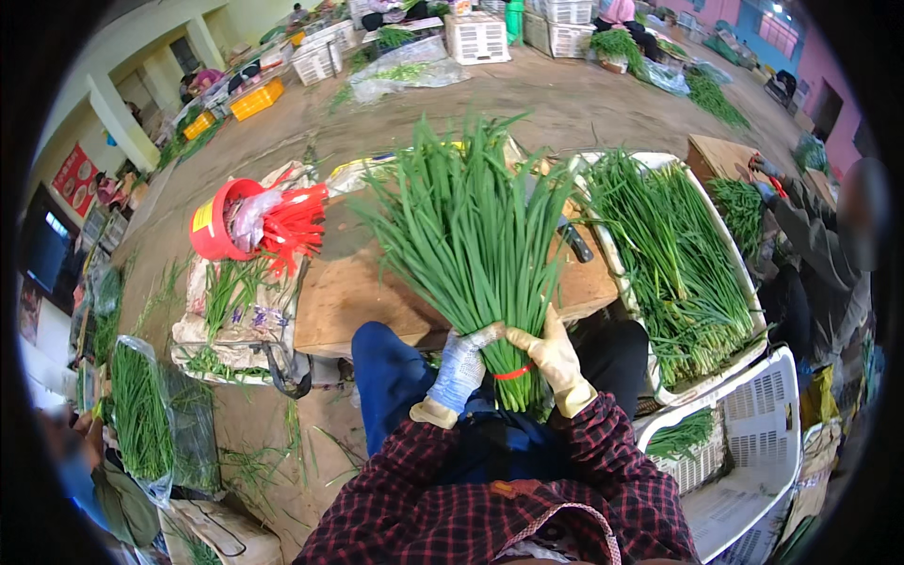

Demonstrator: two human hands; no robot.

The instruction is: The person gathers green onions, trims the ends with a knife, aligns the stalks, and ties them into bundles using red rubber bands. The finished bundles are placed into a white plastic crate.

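Note:
Both gloved hands grip a large bunch of green garlic chives (473, 240) over the lap, its leaves fanned out away from me. A red tie (513, 372) circles the stems just below the fingers. My left hand (462, 367), in a blue and white glove, holds the bunch's left side. On its right side is my right hand (554, 357), in a cream glove. Beneath the leaves lies a wooden board (353, 296). A knife with a black handle (575, 240) rests on the board, its blade partly hidden by leaves.
Left of the board, a red bucket (205, 229) on its side holds red strips (296, 222). On the right stand a white crate full of chives (671, 268) and a white plastic basket (763, 452). Co-workers sit at both sides and at the back.

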